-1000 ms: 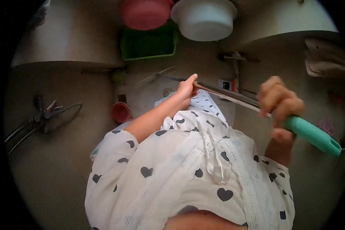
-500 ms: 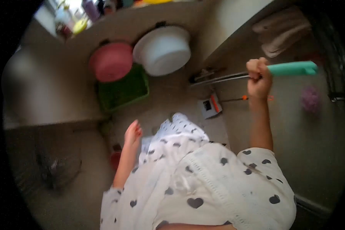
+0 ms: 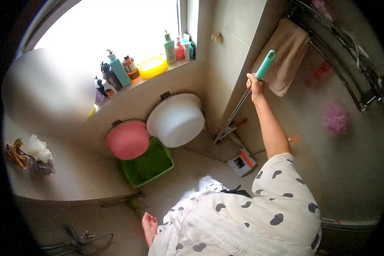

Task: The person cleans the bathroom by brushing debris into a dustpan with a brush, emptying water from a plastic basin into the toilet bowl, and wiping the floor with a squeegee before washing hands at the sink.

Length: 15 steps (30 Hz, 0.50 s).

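My right hand [image 3: 256, 85] is closed around a long-handled pole, just below its mint-green grip [image 3: 266, 64]. The thin metal shaft [image 3: 234, 113] slants down to the floor by the wall corner; I cannot make out what kind of head it has. Low in the view, my left hand [image 3: 149, 225] hangs beside the white, dark-hearted clothing [image 3: 243, 217]. Its fingers are loosely bent and apart, with nothing visible in them. Near the pole's foot lies a white and grey box-like thing [image 3: 242, 163] with an orange stripe.
A pink basin [image 3: 128, 140] and a white basin [image 3: 177, 121] hang on the wall above a green tub [image 3: 149, 168]. Bottles [image 3: 119, 70] and a yellow bowl [image 3: 152, 67] line the windowsill. A towel [image 3: 281, 55] and pink bath puff [image 3: 335, 118] are at right.
The view has tilted up, bringing in the window and sill. The pole now stands steeper, its green grip pointing upward, still in my right hand. My left hand appears lower in view.
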{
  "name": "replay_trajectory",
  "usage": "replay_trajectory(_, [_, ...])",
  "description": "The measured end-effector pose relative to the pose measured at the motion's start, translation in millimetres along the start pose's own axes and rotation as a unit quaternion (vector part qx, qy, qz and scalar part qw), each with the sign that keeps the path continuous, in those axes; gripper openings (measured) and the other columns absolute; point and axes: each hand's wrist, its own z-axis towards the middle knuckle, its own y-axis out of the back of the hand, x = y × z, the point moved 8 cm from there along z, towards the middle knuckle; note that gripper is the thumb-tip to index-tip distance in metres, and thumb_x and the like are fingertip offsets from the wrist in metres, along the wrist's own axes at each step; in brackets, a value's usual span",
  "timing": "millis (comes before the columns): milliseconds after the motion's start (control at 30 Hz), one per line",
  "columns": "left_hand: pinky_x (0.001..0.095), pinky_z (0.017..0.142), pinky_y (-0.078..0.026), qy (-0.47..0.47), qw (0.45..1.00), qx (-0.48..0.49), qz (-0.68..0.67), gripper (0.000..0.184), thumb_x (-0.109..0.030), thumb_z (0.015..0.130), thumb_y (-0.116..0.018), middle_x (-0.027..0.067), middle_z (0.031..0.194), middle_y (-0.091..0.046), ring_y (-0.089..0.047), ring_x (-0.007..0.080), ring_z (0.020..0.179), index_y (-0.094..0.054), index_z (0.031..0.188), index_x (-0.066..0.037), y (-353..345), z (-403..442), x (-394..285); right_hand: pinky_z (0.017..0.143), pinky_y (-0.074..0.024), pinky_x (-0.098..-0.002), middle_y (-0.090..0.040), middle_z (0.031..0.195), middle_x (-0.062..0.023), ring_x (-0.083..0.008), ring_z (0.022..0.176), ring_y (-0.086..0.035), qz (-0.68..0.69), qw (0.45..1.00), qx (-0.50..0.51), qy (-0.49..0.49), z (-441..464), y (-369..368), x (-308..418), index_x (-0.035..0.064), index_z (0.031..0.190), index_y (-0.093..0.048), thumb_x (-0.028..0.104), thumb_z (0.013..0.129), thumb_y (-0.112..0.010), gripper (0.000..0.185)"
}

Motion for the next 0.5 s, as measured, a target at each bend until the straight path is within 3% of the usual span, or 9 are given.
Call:
replay_trajectory(100, [0.0273,0.054,-0.043,0.011,0.999,0.026,0.032,0.015,-0.024,0.08,-0.057,-0.0058,0.059,-0.054,-0.051,0.0083,0.053,-0.054,0.068,-0.016,-20,-7,-5,0.044,-0.039,-0.0211,-0.048,0.058,0.0002,-0.0082,0.047,-0.046,-0.025,0.997,-0.073,0.014,1,4,0,0.0089,0.075,-0.051,0.02,0.078,-0.06,0.014])
replay_trajectory(167, [0.0274,0.055,-0.044,0.005,0.998,0.025,0.055,0.016,-0.024,0.08,-0.058,-0.0058,0.058,-0.053,-0.052,0.0083,0.053,-0.054,0.067,-0.016,-25,-7,-12,0.051,-0.0436,-0.0231,-0.053,0.073,-0.0025,-0.0092,0.055,-0.05,-0.04,0.994,-0.088,0.044,28,32,-38,0.0066,0.09,-0.05,0.029,0.081,-0.057,0.025])
replay_trajectory(233, [0.0273,0.055,-0.044,0.006,0.999,0.017,0.047,0.016,-0.024,0.08,-0.058,-0.0057,0.057,-0.052,-0.052,0.0084,0.053,-0.054,0.067,-0.016,-26,-8,-11,0.065,-0.0434,-0.0265,-0.049,0.085,-0.0038,-0.0115,0.077,-0.049,-0.039,0.978,-0.133,0.153,47,58,-47,0.0039,0.091,-0.046,0.025,0.083,-0.052,0.023])
replay_trajectory(267, [0.0265,0.055,-0.044,0.012,0.998,0.024,0.051,0.016,-0.023,0.081,-0.058,-0.0056,0.059,-0.052,-0.052,0.008,0.054,-0.053,0.068,-0.015,-20,-6,-9,0.1,-0.0233,-0.038,-0.026,0.133,-0.0211,-0.0306,0.123,-0.028,-0.132,0.987,-0.086,0.045,81,86,-95,-0.0075,0.131,-0.013,0.036,0.086,-0.046,0.071])
replay_trajectory(333, [0.0257,0.055,-0.044,0.003,0.998,0.049,0.036,0.015,-0.024,0.081,-0.058,-0.0051,0.061,-0.053,-0.052,0.0076,0.055,-0.053,0.07,-0.014,-10,-1,-5,0.105,-0.0154,-0.0375,-0.014,0.139,-0.0228,-0.0323,0.129,-0.016,-0.254,0.966,-0.021,0.046,89,106,-89,-0.0063,0.133,-0.008,0.035,0.089,-0.038,0.068])
replay_trajectory(367, [0.0254,0.055,-0.043,0.012,0.999,0.041,0.021,0.015,-0.024,0.081,-0.058,-0.0047,0.062,-0.053,-0.052,0.0075,0.055,-0.053,0.071,-0.014,-12,-5,-1,0.088,-0.0345,-0.0372,-0.05,0.11,-0.0201,-0.0298,0.1,-0.046,-0.328,0.925,-0.02,0.192,94,116,-71,-0.0068,0.11,-0.043,0.019,0.084,-0.048,0.037])
replay_trajectory(433, [0.0247,0.055,-0.043,0.005,0.999,0.025,0.024,0.014,-0.024,0.081,-0.058,-0.0036,0.065,-0.053,-0.051,0.0082,0.055,-0.053,0.073,-0.013,9,2,6,0.088,-0.0355,-0.0389,-0.049,0.11,-0.0265,-0.0366,0.099,-0.047,-0.448,0.863,0.059,0.224,84,120,-52,-0.008,0.109,-0.046,0.025,0.086,-0.044,0.04])
replay_trajectory(467, [0.0243,0.055,-0.043,-0.001,1.0,0.009,0.021,0.014,-0.023,0.081,-0.058,-0.003,0.066,-0.053,-0.051,0.0088,0.056,-0.053,0.073,-0.013,19,2,14,0.089,-0.0357,-0.0393,-0.049,0.113,-0.0238,-0.0352,0.103,-0.046,-0.081,0.987,-0.091,0.106,91,162,-48,-0.0062,0.111,-0.046,0.024,0.085,-0.044,0.04])
replay_trajectory(500, [0.024,0.054,-0.043,-0.007,1.0,-0.007,0.019,0.013,-0.022,0.081,-0.058,-0.0024,0.066,-0.053,-0.051,0.0093,0.056,-0.053,0.074,-0.013,26,-3,21,0.088,-0.0366,-0.0391,-0.05,0.112,-0.0231,-0.0343,0.102,-0.047,-0.001,0.986,-0.138,0.091,96,178,-40,-0.005,0.111,-0.047,0.024,0.085,-0.045,0.039])
